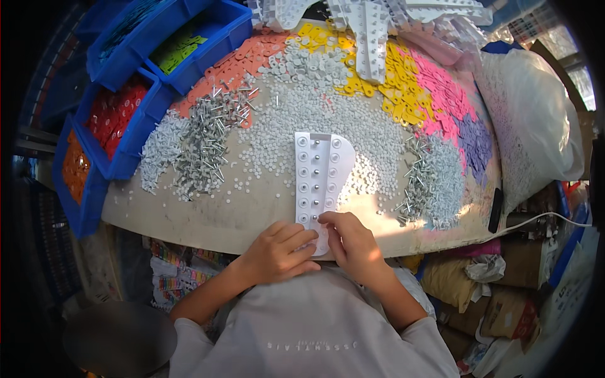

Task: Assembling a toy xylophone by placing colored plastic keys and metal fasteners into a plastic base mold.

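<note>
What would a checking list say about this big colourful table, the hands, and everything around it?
Surface: pale table, bare near the front left edge.
Job's things: white holder with a middle row of shiny metal bits; metal pins piled left.
Clutter: small white pieces spread behind; yellow pieces, pink pieces and purple pieces.
Hands: left hand and right hand at the holder's near end; grip unclear.
Cables: white cable, right side.
Surroundings: blue bins left; plastic bag right.
</note>
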The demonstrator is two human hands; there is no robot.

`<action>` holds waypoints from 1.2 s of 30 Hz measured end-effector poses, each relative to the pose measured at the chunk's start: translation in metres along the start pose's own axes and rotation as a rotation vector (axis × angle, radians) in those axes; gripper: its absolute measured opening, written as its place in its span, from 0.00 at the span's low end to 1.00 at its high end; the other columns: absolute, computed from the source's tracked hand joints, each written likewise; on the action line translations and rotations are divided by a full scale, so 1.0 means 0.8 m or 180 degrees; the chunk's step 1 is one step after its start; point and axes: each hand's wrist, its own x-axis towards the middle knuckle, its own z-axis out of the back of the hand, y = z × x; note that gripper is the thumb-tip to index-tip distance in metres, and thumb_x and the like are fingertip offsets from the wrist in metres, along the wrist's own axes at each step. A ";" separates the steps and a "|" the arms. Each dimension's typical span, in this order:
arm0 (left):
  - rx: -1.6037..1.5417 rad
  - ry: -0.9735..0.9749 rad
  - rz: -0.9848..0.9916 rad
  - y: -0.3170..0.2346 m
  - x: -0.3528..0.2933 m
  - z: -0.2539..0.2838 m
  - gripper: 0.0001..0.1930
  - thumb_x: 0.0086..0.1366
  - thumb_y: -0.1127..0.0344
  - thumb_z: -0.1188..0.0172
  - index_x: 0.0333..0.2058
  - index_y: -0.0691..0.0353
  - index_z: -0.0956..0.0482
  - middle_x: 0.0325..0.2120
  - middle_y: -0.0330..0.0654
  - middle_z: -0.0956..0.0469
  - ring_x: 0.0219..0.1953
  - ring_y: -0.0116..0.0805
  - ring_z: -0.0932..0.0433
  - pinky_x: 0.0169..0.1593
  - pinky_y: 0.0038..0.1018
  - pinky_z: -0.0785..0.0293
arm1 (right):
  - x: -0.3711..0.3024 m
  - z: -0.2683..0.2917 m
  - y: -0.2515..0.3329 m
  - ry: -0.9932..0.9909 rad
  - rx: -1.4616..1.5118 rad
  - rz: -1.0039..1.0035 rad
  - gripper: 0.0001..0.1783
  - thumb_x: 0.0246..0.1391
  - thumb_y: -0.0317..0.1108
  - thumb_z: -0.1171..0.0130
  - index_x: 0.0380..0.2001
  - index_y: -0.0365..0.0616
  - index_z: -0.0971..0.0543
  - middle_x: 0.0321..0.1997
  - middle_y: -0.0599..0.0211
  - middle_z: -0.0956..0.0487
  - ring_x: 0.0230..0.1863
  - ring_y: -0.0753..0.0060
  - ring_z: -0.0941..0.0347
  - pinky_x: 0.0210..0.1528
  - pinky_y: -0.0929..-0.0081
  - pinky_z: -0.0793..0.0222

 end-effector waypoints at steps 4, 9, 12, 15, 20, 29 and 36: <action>0.0101 -0.0537 0.0391 0.034 0.031 0.018 0.08 0.61 0.63 0.34 0.34 0.61 0.19 0.38 0.41 0.21 0.40 0.41 0.24 0.48 0.40 0.31 | 0.030 0.022 -0.002 -0.0429 -0.0135 0.0155 0.13 0.58 0.24 0.40 0.47 0.38 0.23 0.39 0.56 0.20 0.35 0.58 0.21 0.33 0.65 0.25; 0.0216 -0.1105 0.1065 0.159 0.117 0.045 0.06 0.61 0.67 0.36 0.35 0.63 0.18 0.32 0.44 0.19 0.38 0.45 0.22 0.46 0.39 0.29 | 0.167 0.056 -0.043 -0.1211 -0.0853 0.0764 0.04 0.57 0.25 0.40 0.37 0.39 0.22 0.33 0.54 0.23 0.38 0.48 0.25 0.40 0.60 0.28; 0.0321 -0.1099 0.0921 0.220 0.170 0.034 0.05 0.61 0.68 0.36 0.34 0.62 0.17 0.31 0.44 0.18 0.38 0.45 0.21 0.45 0.38 0.27 | 0.243 0.071 -0.089 -0.1241 -0.1090 0.0714 0.04 0.57 0.26 0.40 0.36 0.41 0.22 0.32 0.54 0.23 0.39 0.48 0.25 0.40 0.57 0.29; 0.0386 -0.0961 0.0810 0.252 0.211 0.007 0.04 0.60 0.68 0.36 0.34 0.60 0.16 0.31 0.42 0.18 0.39 0.44 0.21 0.44 0.38 0.26 | 0.284 0.077 -0.125 -0.1193 -0.1354 0.0512 0.05 0.57 0.28 0.40 0.36 0.39 0.22 0.32 0.53 0.22 0.38 0.50 0.24 0.41 0.58 0.29; 0.0665 -0.0791 0.0946 0.276 0.233 -0.021 0.03 0.57 0.68 0.35 0.31 0.58 0.16 0.28 0.40 0.20 0.38 0.42 0.22 0.43 0.39 0.25 | 0.308 0.064 -0.134 -0.1130 -0.1479 0.0258 0.08 0.56 0.31 0.40 0.35 0.38 0.22 0.33 0.51 0.21 0.36 0.49 0.24 0.42 0.58 0.29; 0.1157 -0.0524 0.0595 0.285 0.229 -0.033 0.03 0.56 0.68 0.35 0.27 0.57 0.20 0.27 0.40 0.22 0.38 0.41 0.22 0.42 0.38 0.26 | 0.310 0.058 -0.150 -0.1055 -0.1819 0.0280 0.08 0.55 0.33 0.38 0.34 0.40 0.24 0.36 0.56 0.23 0.43 0.49 0.26 0.42 0.53 0.28; 0.1350 -0.0698 0.0443 0.283 0.223 -0.035 0.04 0.56 0.69 0.37 0.29 0.58 0.23 0.26 0.42 0.24 0.36 0.43 0.24 0.42 0.38 0.27 | 0.274 0.059 -0.114 -0.1003 -0.0764 0.0208 0.05 0.57 0.27 0.40 0.35 0.37 0.25 0.31 0.54 0.21 0.35 0.48 0.24 0.38 0.55 0.28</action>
